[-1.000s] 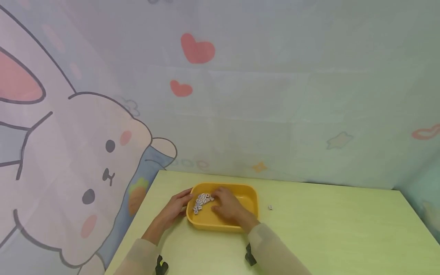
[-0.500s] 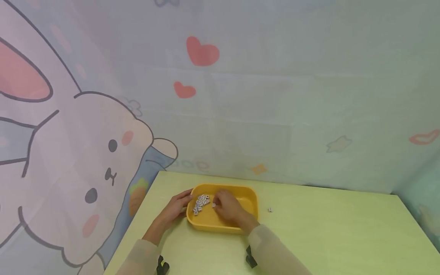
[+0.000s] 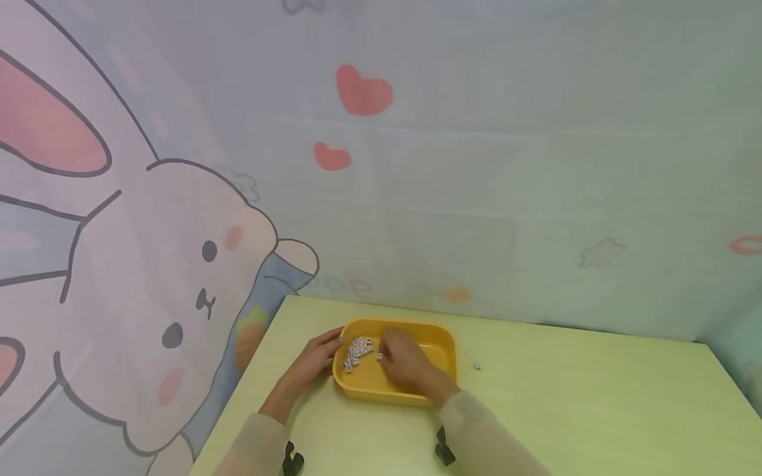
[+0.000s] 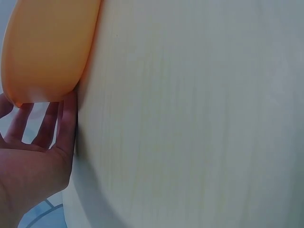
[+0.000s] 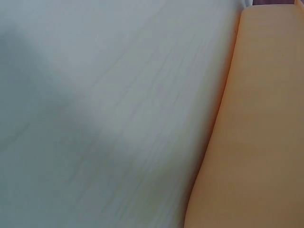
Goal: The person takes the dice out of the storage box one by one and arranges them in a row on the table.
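A yellow tray [image 3: 395,398] stands on the table, with several white dice [image 3: 359,349] bunched at its left end. My left hand [image 3: 313,362] grips that end; in the left wrist view its fingers [image 4: 66,123] lie against the outer wall, with the thumb near the rim. Inside the tray, my right hand [image 3: 406,360] has curled fingers and pinches a single die [image 3: 380,356], just right of the bunch. Its fingertips are partly hidden behind the hand. The right wrist view shows the tray's outer wall [image 5: 251,123] but not the hand.
One loose die [image 3: 477,365] lies on the pale green table [image 3: 571,396], right of the tray. A cloth backdrop [image 3: 440,172] with a rabbit and hearts rises behind the table. Black straps [image 3: 444,448] show by the sleeves.
My right hand has drawn one die out of the bunch, toward the right and nearer me, and pinches it. The left hand stays at the tray's end. The head view has shifted slightly.
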{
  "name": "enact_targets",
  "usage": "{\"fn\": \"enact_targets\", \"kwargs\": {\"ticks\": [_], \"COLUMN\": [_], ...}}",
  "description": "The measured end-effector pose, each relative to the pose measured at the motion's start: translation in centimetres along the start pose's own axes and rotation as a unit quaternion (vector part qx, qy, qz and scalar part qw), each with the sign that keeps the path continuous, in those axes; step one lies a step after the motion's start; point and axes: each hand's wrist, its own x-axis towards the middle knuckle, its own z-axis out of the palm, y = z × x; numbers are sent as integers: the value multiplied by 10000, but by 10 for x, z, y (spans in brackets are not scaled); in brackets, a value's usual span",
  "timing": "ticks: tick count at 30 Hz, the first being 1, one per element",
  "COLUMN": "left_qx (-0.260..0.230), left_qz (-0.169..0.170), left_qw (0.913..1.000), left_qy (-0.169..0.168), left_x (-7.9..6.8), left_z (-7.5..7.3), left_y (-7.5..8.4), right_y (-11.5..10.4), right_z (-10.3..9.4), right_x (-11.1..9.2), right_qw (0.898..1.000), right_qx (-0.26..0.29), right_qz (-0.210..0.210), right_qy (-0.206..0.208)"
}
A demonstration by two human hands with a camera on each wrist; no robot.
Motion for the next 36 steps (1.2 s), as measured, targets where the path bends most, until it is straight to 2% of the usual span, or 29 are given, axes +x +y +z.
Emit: {"fn": "enact_targets", "kwargs": {"ticks": [4, 11, 14, 21, 26, 31, 36], "left_qx": [-54, -108, -65, -24, 25, -1, -17], "left_qz": [10, -56, -51, -56, -77, -48, -27], "left_qw": [10000, 9998, 9998, 9997, 9998, 9997, 9996], "left_qy": [-9, 139, 197, 249, 204, 246, 283], "left_x": [-1, 0, 0, 2, 3, 5, 7], "left_z": [5, 3, 3, 6, 7, 7, 7], "left_y": [2, -1, -1, -1, -1, -2, -3], "right_y": [4, 5, 6, 8, 19, 43, 72], "right_z": [-6, -26, -40, -83, -112, -133, -141], "right_x": [-4, -13, -16, -19, -37, -63, -92], "right_qw": [9998, 9908, 9892, 9975, 9981, 9986, 9980], "right_qx": [170, 944, 1116, 693, 521, 299, 67], "right_qz": [85, 879, 858, 112, -129, -105, 260], "right_qy": [-25, -411, -408, 73, 305, 424, 576]}}
